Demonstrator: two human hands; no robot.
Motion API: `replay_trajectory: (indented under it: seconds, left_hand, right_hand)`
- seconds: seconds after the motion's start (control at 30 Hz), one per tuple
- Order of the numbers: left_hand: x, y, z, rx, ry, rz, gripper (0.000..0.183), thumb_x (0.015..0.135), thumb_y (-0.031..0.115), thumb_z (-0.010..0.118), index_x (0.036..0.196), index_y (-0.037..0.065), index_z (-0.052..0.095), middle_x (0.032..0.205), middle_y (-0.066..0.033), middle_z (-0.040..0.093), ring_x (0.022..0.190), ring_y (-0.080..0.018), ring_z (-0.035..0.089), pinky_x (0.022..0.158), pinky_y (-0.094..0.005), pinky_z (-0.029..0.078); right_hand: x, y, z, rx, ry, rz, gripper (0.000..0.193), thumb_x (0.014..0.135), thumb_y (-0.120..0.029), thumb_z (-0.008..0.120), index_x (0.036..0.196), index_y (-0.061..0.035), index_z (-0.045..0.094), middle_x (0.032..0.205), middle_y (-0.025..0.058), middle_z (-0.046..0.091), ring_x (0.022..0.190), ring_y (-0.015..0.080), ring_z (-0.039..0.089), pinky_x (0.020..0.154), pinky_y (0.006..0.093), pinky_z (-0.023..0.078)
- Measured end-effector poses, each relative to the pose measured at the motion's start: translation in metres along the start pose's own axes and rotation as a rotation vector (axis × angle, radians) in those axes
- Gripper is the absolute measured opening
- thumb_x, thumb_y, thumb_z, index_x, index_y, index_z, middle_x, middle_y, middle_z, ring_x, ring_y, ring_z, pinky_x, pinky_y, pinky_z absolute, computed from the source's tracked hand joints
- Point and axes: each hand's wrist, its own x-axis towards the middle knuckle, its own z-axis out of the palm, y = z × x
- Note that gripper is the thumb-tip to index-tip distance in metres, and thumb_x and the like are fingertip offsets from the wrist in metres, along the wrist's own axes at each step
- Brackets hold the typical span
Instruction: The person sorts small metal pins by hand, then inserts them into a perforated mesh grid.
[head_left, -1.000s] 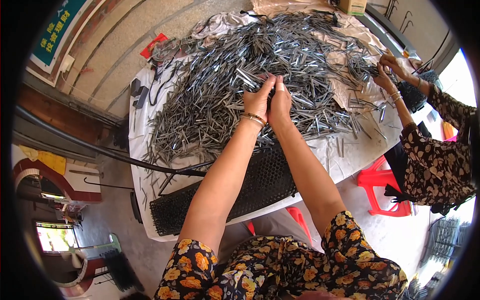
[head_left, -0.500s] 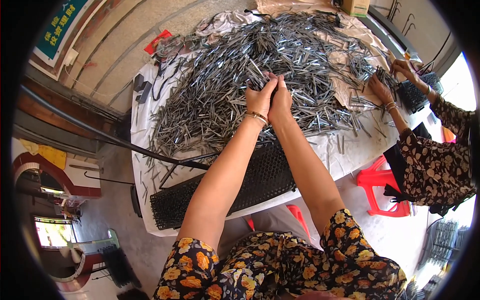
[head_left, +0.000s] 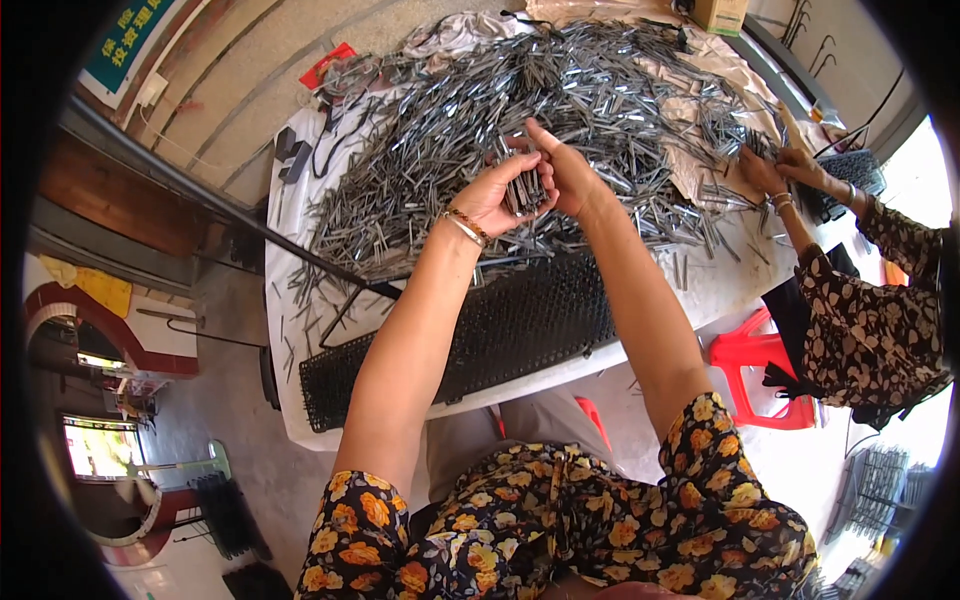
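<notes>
A bundle of short, thin dark metal strips (head_left: 523, 193) is gripped in my left hand (head_left: 485, 198), its thumb over the top and its fingers curled round. My right hand (head_left: 572, 172) is against the bundle's right side, its thumb stretched away and its other fingers partly hidden behind the bundle and left fingertips. Beyond and around both hands spreads a large heap of loose metal strips (head_left: 440, 150) on a cloth-covered table (head_left: 660, 300). Between my forearms, along the near edge, lies a long black perforated tray (head_left: 500, 315) with rows of small holes.
A dark metal bar (head_left: 230, 210) slants in from the left over the table. At the right, a co-worker's hands (head_left: 775, 175) handle strips beside another black holed block (head_left: 855, 175). A red plastic stool (head_left: 745, 355) stands near them. Small dark blocks (head_left: 292, 155) sit at the left edge.
My hands have drawn nearer and turned, bringing the bundle of strips into view in my left hand. My right thumb has lifted away. The co-worker's hands have come closer together.
</notes>
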Motion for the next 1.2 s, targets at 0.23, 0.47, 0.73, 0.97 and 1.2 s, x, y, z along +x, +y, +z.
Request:
replay_trajectory:
  seconds: [0.23,0.47,0.73,0.97,1.2]
  left_hand:
    - [-0.023,-0.002,-0.006,0.209,0.085,0.024,0.011,0.087,0.018,0.062,0.092,0.008,0.061,0.082,-0.0013,0.064,0.076,-0.0118,0.061,0.069,-0.0316,0.053]
    - [-0.056,-0.013,0.011,0.316,0.183,0.065,0.015,0.085,0.014,0.065,0.096,0.005,0.063,0.084,-0.0032,0.063,0.073,-0.0112,0.061,0.061,-0.0253,0.052]
    - [-0.14,-0.088,0.021,0.176,0.161,0.097,0.031,0.086,0.015,0.06,0.113,0.001,0.055,0.084,-0.0067,0.062,0.071,-0.0148,0.061,0.06,-0.03,0.054]
    - [-0.225,-0.189,-0.001,-0.032,0.257,-0.045,0.04,0.085,0.013,0.063,0.12,0.004,0.048,0.089,-0.0077,0.062,0.071,-0.0129,0.06,0.058,-0.0267,0.051]
    - [-0.24,-0.209,-0.011,-0.065,0.33,0.033,0.038,0.086,0.013,0.064,0.12,0.005,0.048,0.091,-0.0077,0.062,0.072,-0.0123,0.059,0.059,-0.0271,0.049]
  right_hand:
    - [-0.012,0.0,0.007,-0.243,-0.019,-0.048,0.033,0.094,-0.028,0.051,0.104,0.0026,0.059,0.058,0.0016,0.051,0.048,0.0107,0.048,0.049,0.0262,0.044]
    - [-0.034,-0.002,0.005,-0.459,0.126,-0.088,0.027,0.086,-0.028,0.064,0.097,-0.0026,0.065,0.077,0.0017,0.063,0.064,0.0106,0.057,0.062,0.0254,0.047]
    - [-0.103,0.01,0.027,-0.675,0.257,-0.29,0.027,0.087,-0.027,0.062,0.095,-0.0009,0.065,0.081,0.0028,0.064,0.07,0.009,0.058,0.064,0.0217,0.046]
    - [-0.156,0.112,0.032,-0.901,0.216,-0.272,0.024,0.086,-0.018,0.065,0.093,0.0046,0.066,0.073,0.0046,0.065,0.066,0.0057,0.057,0.058,0.02,0.045]
    - [-0.16,0.161,0.044,-1.061,0.308,-0.463,0.015,0.082,-0.01,0.067,0.092,0.0006,0.067,0.074,0.0077,0.066,0.063,0.0083,0.059,0.059,0.0223,0.047]
